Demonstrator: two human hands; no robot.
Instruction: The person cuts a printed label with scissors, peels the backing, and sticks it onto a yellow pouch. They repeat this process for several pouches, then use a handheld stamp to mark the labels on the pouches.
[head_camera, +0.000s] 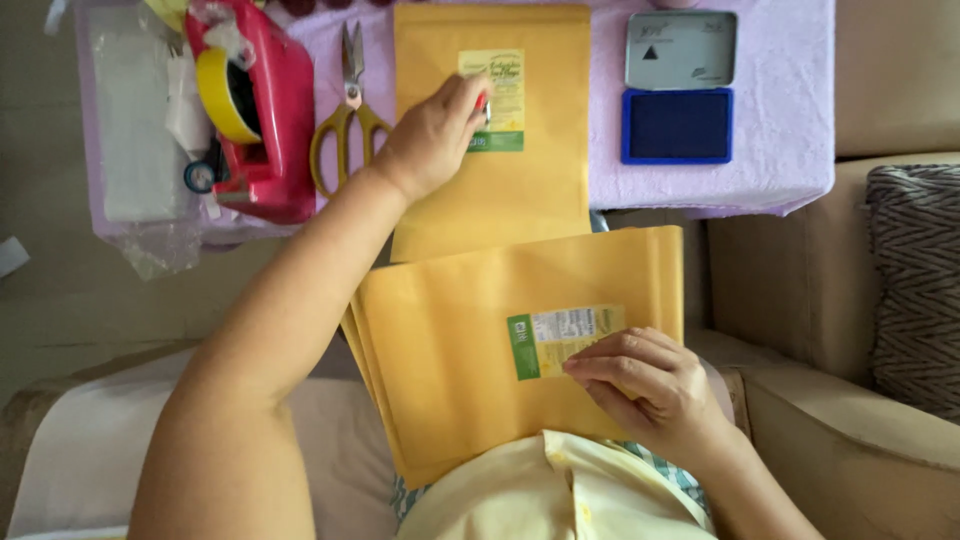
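Observation:
My left hand (432, 135) reaches out over a yellow padded envelope (520, 190) lying on the lilac-covered table (790, 150). Its fingers are closed on a small red and silver object, pressed against the green and yellow label (505, 110) on that envelope; I cannot tell what the object is. My right hand (655, 385) rests on a stack of yellow padded envelopes (440, 340) on my lap, fingertips touching the edge of the label (560, 335) stuck on the top one.
Yellow-handled scissors (347, 120) lie left of the far envelope. A red tape dispenser (255, 110) with a yellow roll stands further left, beside clear plastic bags (135, 130). An open blue ink pad (678, 122) sits at the right. A beige sofa (860, 300) lies right.

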